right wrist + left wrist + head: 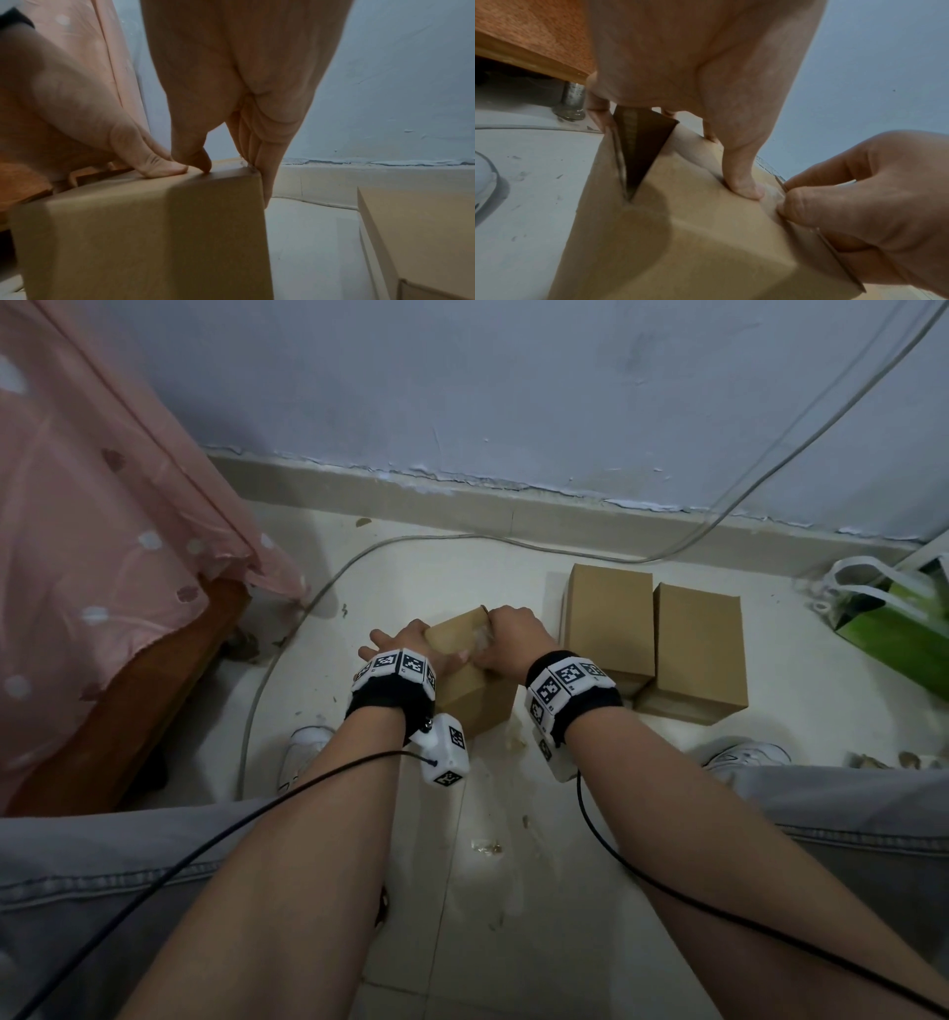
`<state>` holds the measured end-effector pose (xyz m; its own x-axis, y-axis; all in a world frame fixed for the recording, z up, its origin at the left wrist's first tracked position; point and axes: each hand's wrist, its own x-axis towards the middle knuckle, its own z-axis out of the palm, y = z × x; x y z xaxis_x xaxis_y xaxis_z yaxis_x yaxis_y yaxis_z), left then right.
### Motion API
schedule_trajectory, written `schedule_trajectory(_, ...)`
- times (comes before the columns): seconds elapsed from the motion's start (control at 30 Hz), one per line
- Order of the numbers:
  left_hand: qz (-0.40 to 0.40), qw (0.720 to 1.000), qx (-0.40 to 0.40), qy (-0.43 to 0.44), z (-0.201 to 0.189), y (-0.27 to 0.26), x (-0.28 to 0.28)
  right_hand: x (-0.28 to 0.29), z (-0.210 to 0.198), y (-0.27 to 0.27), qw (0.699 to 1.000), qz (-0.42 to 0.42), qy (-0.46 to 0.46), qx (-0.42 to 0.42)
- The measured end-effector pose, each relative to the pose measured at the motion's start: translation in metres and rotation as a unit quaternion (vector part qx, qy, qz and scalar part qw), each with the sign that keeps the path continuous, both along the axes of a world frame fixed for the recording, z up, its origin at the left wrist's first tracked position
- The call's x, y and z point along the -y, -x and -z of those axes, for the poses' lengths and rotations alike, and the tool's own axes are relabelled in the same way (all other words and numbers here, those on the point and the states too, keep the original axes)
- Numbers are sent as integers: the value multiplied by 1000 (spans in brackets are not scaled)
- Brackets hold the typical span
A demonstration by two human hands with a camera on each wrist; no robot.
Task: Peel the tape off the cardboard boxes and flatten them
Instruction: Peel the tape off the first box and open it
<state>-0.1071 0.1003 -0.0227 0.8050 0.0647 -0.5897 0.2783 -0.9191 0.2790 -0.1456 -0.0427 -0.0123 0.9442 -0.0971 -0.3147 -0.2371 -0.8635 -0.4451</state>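
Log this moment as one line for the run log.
phase: peeling tape | left hand grips box, thumb on top | right hand pinches its taped top edge | two more boxes stand beside it, unflattened

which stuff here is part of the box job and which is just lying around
Job: held box, tape, stacked boxes, left hand, right hand.
Lying about: green bag, grey cable, pink cloth.

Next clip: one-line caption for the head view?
Left hand steadies a box on the floor; right hand pinches its top edge; more boxes beside.
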Motion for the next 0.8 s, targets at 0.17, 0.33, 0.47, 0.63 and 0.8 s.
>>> schedule_trajectory(0.17,-5,1000,-16,14,2,-1,-2,2,5,3,999,37,-16,17)
schedule_trajectory(0.33,-9,999,-30,21,2,-2,-1,8,1,4,997,37,-74,-10)
schedule_trajectory(0.47,-12,999,-26,24,-1,0,-2,4,1,4,997,42,-60,4)
schedule_trajectory(0.63,-15,999,-32,28,-1,-1,-2,-2,-1,4,999,42,-17,9)
schedule_trajectory(0.8,-11,999,-35,26,0,1,-2,3,-3,6,995,78,-51,21)
